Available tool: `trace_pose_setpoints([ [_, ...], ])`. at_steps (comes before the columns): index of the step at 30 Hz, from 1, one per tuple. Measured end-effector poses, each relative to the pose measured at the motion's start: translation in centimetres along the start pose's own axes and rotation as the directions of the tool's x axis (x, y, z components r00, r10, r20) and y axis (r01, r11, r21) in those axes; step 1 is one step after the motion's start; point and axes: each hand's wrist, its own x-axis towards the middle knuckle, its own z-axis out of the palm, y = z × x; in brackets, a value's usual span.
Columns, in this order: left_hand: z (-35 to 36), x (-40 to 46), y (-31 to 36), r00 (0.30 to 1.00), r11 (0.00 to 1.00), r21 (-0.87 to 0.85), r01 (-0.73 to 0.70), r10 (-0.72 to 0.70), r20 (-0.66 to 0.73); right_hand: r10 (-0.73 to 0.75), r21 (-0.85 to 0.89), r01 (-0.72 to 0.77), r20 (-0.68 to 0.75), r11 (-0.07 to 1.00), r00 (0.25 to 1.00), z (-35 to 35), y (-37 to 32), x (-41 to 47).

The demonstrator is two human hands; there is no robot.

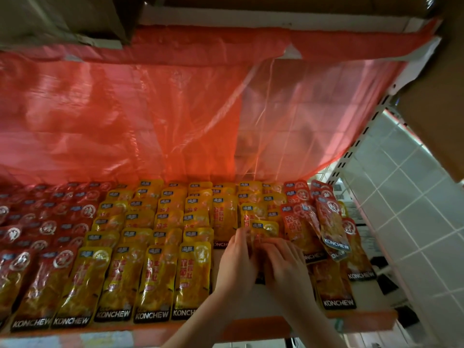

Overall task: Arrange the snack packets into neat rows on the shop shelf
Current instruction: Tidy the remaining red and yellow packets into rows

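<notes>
Rows of yellow snack packets (155,249) fill the middle of the shop shelf (361,318), with rows of red snack packets (42,247) on the left. A looser, tilted pile of red packets (329,229) lies on the right. My left hand (234,264) and my right hand (285,267) meet side by side on one yellow packet (265,228) in the gap right of the yellow rows. Both hands have their fingers closed on its lower half, which they hide.
A red plastic sheet (150,114) hangs behind the shelf. Cardboard boxes (62,16) sit on the shelf above. At the right stand a slotted white upright (361,139) and a tiled wall (414,197). Bare shelf shows below my hands.
</notes>
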Motion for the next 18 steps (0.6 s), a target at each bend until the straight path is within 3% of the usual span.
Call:
trace_pose_setpoints([
  [10,-2.5,-0.3,0.3,0.981,0.984,-0.155,0.094,-0.118,-0.157,-0.043,0.183,0.056,-0.074,0.981,0.996,-1.4,-0.7,0.0],
  [14,-4.5,-0.9,0.5,0.977,0.940,-0.314,0.136,-0.179,-0.114,0.038,0.326,-0.007,-0.087,0.945,0.996,-2.1,-0.7,0.1],
  [18,-6.0,-1.2,0.4,0.977,0.900,-0.409,0.154,-0.201,-0.074,0.099,0.432,-0.085,-0.011,0.898,0.995,-2.5,-1.6,0.1],
])
